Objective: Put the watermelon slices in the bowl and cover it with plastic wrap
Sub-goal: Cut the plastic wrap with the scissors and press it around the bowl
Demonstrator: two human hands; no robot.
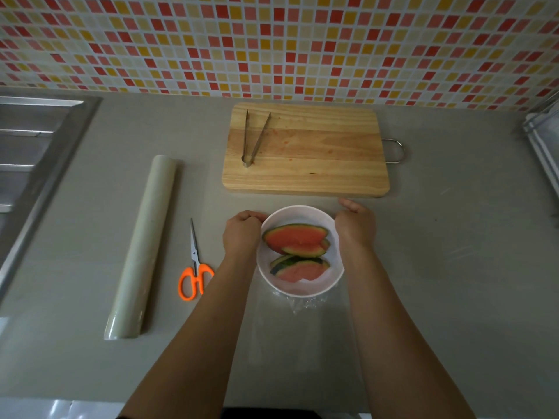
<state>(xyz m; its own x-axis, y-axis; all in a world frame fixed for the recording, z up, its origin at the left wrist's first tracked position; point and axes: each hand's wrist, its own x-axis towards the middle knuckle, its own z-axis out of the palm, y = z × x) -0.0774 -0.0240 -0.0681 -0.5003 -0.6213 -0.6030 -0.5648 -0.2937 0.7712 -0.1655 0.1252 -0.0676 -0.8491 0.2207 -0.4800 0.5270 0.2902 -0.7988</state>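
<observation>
Two bare forearms reached up from the bottom edge of the frame, over the grey counter [453, 267], toward the lower centre. Between them a clear sheet of plastic wrap [305, 303] lay on the counter, bunched and shiny just under the near side of the white bowl [299, 210]. A faint haze of the film showed over the bowl's near half. The watermelon slices [295, 238] were inside the bowl, stacked in two groups with their green rinds showing.

The left hand [243, 229] sat at the bowl's upper left rim. Its fingers were curled in tight and narrow, pinching the wrap there. The right hand [357, 222] sat at the upper right rim with its fingers also curled over, gripping the same sheet. The film was too clear to be seen between the fingers.

To the left of the left forearm lay orange-handled scissors [195, 258], closed, with the blades pointing up the frame. Further left was the long roll [142, 246] of wrap, lying at a slight slant.

Beyond the bowl and just apart from it lay a wooden cutting board [317, 158] with a metal loop handle on its right side. Metal tongs [248, 161] rested on the board's left part with their tips spread. A steel sink [27, 140] filled the left edge of the frame, and part of a rack [544, 137] showed at the right edge. A wall [272, 40] of red, orange and yellow tiles ran across the top.
</observation>
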